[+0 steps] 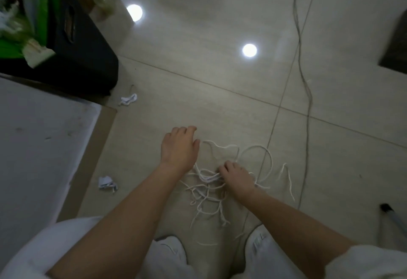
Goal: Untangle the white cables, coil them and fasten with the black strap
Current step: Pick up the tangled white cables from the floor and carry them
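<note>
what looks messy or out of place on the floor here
The white cables lie in a loose tangle on the tiled floor, under the right hand. Two small crumpled white scraps lie stray to the left. No black strap is visible.

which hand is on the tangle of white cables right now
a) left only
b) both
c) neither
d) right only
d: the right hand has its fingers curled into the cables, while the left hand lies open on the floor beside them, holding nothing.
</note>
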